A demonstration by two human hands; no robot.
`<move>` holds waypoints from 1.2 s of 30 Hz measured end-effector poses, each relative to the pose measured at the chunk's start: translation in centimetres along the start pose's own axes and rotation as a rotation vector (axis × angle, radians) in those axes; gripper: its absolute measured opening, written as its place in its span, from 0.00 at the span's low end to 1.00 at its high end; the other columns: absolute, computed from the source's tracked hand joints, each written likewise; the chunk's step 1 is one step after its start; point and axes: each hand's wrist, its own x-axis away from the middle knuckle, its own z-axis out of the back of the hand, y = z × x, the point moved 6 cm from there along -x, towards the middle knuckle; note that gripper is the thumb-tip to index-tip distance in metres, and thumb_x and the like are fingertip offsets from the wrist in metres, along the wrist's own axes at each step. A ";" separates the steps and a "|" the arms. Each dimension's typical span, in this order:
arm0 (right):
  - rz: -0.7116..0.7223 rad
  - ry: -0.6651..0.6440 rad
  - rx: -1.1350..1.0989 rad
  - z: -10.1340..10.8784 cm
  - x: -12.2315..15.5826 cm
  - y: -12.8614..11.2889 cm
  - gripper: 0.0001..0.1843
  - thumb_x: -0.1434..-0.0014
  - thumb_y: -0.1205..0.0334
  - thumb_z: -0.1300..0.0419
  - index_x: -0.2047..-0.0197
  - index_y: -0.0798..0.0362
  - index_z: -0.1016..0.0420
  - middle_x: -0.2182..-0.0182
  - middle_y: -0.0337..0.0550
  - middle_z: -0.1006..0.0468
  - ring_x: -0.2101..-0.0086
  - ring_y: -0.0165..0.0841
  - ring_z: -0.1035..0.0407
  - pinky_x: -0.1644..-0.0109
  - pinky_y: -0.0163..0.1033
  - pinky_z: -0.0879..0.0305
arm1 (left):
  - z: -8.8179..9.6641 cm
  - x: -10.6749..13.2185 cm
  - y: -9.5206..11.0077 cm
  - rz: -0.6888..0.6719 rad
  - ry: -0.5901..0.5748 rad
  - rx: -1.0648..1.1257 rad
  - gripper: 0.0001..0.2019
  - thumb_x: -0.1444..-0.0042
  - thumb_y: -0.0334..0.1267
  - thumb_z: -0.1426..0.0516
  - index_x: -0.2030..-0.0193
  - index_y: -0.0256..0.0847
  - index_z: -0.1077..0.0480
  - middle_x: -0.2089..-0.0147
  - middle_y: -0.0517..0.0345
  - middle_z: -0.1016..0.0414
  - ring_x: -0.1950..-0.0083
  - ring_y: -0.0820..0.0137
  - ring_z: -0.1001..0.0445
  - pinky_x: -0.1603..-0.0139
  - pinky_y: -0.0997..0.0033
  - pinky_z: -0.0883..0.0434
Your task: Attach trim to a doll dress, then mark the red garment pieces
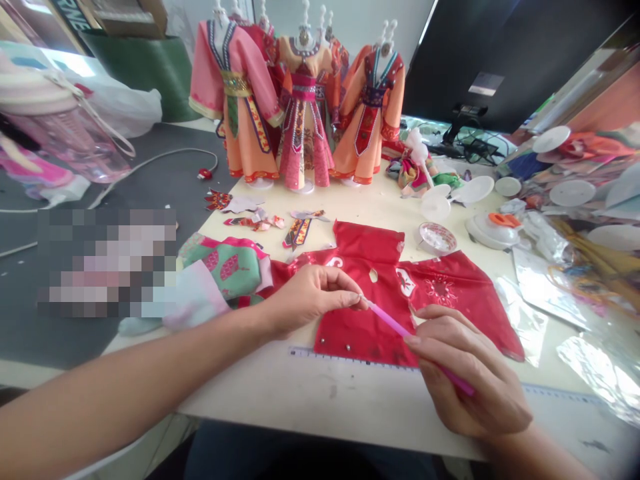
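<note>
Between the thumb and fingers of my right hand is a slim pink pen-like stick, its pale tip pointing up and left. My left hand is pinched closed right at that tip; what its fingertips grip is too small to make out. Below both hands a red satin cloth piece lies spread out, with white patterned patches and a couple of small round beads near its lower edge. A ruler shows along that edge, partly under the cloth.
Dressed doll-like figures stand at the back beside a black monitor. A small bowl of whitish bits sits beyond the red cloth. Green patterned fabric and cut trims lie left. Plastic wrappers are at right, a pink bottle far left.
</note>
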 end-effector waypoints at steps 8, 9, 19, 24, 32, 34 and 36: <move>0.006 0.002 0.009 0.1 -0.1 -0.1 0.17 0.51 0.80 0.45 0.58 0.58 0.29 0.73 0.40 0.29 0.72 0.29 0.32 0.62 0.47 0.26 | 0.0 0.1 0.0 0.011 0.001 -0.015 0.02 0.49 0.31 0.38 0.68 0.35 0.26 0.67 0.55 0.21 0.61 0.72 0.24 0.52 0.69 0.30; 0.006 0.000 0.006 0.0 -0.1 -0.1 0.17 0.51 0.80 0.45 0.58 0.58 0.29 0.73 0.40 0.29 0.72 0.29 0.32 0.62 0.47 0.26 | 0.0 0.1 0.0 0.011 -0.001 -0.019 0.02 0.49 0.32 0.38 0.68 0.35 0.26 0.67 0.55 0.21 0.61 0.72 0.24 0.52 0.69 0.30; -0.019 -0.002 0.010 1.3 1.1 0.0 0.19 0.52 0.80 0.45 0.57 0.58 0.29 0.71 0.40 0.29 0.71 0.30 0.31 0.59 0.50 0.27 | 0.4 0.0 0.3 -0.017 0.012 -0.111 0.03 0.47 0.33 0.40 0.66 0.36 0.26 0.65 0.55 0.21 0.59 0.72 0.24 0.50 0.69 0.31; -0.026 -0.100 0.004 1.7 3.0 -0.5 0.18 0.52 0.80 0.45 0.58 0.59 0.29 0.71 0.41 0.28 0.71 0.30 0.31 0.60 0.48 0.26 | 0.5 0.0 0.2 -0.022 0.001 -0.149 0.04 0.46 0.35 0.40 0.66 0.37 0.27 0.65 0.56 0.21 0.58 0.72 0.25 0.50 0.69 0.32; -0.064 -0.161 -0.028 1.3 4.2 -0.8 0.16 0.50 0.78 0.47 0.59 0.57 0.29 0.74 0.39 0.26 0.73 0.31 0.30 0.62 0.46 0.25 | 0.3 0.0 0.3 -0.042 -0.023 -0.223 0.06 0.44 0.37 0.42 0.66 0.37 0.27 0.63 0.54 0.21 0.58 0.70 0.25 0.52 0.69 0.31; -0.058 -0.182 -0.044 1.0 4.3 -0.9 0.15 0.49 0.77 0.47 0.59 0.57 0.29 0.74 0.40 0.26 0.73 0.31 0.30 0.62 0.46 0.25 | 0.2 0.1 0.4 -0.051 -0.035 -0.230 0.06 0.44 0.37 0.41 0.65 0.37 0.27 0.63 0.54 0.21 0.58 0.71 0.25 0.53 0.70 0.30; -0.048 -0.198 -0.053 0.8 4.4 -1.0 0.13 0.49 0.77 0.46 0.61 0.58 0.28 0.75 0.40 0.27 0.73 0.31 0.30 0.62 0.46 0.26 | 0.1 0.1 0.4 -0.057 -0.045 -0.240 0.05 0.45 0.37 0.41 0.65 0.37 0.27 0.63 0.54 0.21 0.58 0.71 0.25 0.54 0.71 0.30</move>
